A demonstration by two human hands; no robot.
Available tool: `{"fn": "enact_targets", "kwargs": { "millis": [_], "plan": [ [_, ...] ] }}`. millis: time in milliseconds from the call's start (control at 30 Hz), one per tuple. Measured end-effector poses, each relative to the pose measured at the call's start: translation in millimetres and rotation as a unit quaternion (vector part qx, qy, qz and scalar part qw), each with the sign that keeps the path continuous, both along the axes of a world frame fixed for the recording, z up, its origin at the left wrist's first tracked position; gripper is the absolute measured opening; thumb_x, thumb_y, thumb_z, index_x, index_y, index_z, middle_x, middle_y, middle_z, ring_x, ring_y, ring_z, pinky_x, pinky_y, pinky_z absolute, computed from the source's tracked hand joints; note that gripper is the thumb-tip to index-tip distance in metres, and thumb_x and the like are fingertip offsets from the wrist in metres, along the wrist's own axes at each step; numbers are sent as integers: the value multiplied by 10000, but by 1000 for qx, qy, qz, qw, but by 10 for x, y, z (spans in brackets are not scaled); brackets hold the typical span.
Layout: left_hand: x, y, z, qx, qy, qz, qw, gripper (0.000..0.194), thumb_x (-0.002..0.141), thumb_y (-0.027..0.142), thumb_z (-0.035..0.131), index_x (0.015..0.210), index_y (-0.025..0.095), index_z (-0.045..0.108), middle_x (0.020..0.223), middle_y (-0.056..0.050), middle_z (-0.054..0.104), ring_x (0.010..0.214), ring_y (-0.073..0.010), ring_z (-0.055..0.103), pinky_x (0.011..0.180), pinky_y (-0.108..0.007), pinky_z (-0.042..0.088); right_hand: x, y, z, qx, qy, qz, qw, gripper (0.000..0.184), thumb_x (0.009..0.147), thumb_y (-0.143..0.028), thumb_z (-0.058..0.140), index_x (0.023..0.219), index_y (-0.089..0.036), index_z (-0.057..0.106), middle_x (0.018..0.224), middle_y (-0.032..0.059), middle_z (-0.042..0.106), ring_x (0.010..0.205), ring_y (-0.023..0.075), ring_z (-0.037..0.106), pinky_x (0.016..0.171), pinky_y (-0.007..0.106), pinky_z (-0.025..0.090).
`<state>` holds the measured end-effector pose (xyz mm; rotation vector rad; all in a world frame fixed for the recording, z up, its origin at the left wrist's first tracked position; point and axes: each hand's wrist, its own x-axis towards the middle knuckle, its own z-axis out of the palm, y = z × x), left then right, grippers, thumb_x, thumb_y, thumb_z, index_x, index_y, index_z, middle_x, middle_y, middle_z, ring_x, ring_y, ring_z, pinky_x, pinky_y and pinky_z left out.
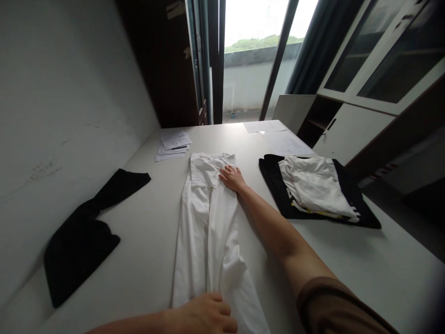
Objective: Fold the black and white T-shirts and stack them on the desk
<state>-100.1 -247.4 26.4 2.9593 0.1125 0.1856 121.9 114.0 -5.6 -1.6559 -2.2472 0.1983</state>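
A broad white desk (139,241) with a smooth top carries everything. The long white cloth trousers (194,222) lie down its middle, waistband at the far end, legs close together and running toward the person; they look laid out straight but not yet folded across, and creases along the legs seem still to be smoothed. To the right, apart from them, a black folded garment (274,183) with a pale and yellow print lies flat, and on it rests a white folded garment (313,181); that pile looks finished. On the left, near the wall, a black crumpled garment (78,250) lies bent and unfolded, so it seems untouched. Loose white paper sheets (174,141) lie beyond. The right hand (232,177) rests flat on the trousers just below the waistband, fingers a little spread, gripping nothing. The left hand (203,315) is over the legs at the lower edge, fingers curled; whether it pinches the cloth cannot be told. The trouser hems are cut off below, the black garment's folds merge in the dark, and the print is mostly covered.
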Motion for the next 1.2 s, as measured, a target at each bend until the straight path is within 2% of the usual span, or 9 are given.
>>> {"fn": "enact_targets", "kwargs": {
  "millis": [67,267,400,500,600,667,833,1033,1200],
  "plan": [
    [20,-9,4,13,-17,-1,1000,191,977,328,669,879,217,548,781,38,609,715,-149,530,656,-322,356,1,16,6,-3,-5,-1,1000,519,1058,-530,387,1499,-293,524,1637,75,379,1539,273,257,1250,520,167],
    [93,13,218,80,14,121,989,207,972,358,636,900,192,536,838,-16,586,752,-187,531,682,-347,353,21,209,8,-30,-29,-2,999,548,1059,-505,369,1552,-284,455,1683,69,283,1555,282,217,1241,513,218],
    [91,19,330,38,65,152,986,393,899,558,655,970,183,560,957,-53,616,875,-237,562,777,-391,429,27,354,38,-23,-24,-4,999,504,1069,-404,326,1528,-274,486,1660,66,337,1539,275,259,1228,499,256],
    [80,46,421,9,87,189,978,410,874,511,677,1096,182,575,1106,-78,633,1020,-262,569,940,-439,441,-13,361,146,4,-12,-20,1000,475,1057,-329,332,1483,-257,531,1611,78,419,1514,267,302,1212,484,278],
    [30,93,459,24,56,155,986,512,901,516,651,1280,188,547,1317,-114,598,1170,-279,545,1092,-491,378,-101,234,287,78,-11,-43,996,461,1020,-225,374,1442,-204,557,1603,118,414,1481,279,337,1217,487,246],
    [-13,120,425,55,22,124,991,420,957,463,600,1286,207,553,1396,-109,568,1230,-272,526,1136,-499,344,-161,85,330,120,-14,-33,992,432,1011,-211,391,1394,-183,590,1591,138,418,1449,291,366,1211,484,246],
    [-7,106,243,79,-10,143,987,220,971,391,597,1054,188,607,1158,-84,638,1052,-244,575,1078,-466,390,-172,-297,159,72,-7,-22,997,364,1054,-326,382,1244,-221,674,1347,130,631,1268,270,539,1114,417,379],
    [51,112,271,33,-5,104,994,101,956,285,615,952,190,581,942,-31,629,863,-187,554,894,-358,448,-73,-331,-54,-11,-36,-17,999,558,1048,-539,395,1547,-295,444,1667,87,316,1553,283,225,1236,516,190],
    [-9,209,469,-102,3,27,994,240,868,404,707,938,219,572,1079,-9,659,990,-184,579,1035,-361,420,-30,-136,6,-50,-48,11,998,559,1076,-448,302,1608,-281,351,1704,81,219,1583,259,138,1257,516,138]
  ]
}}
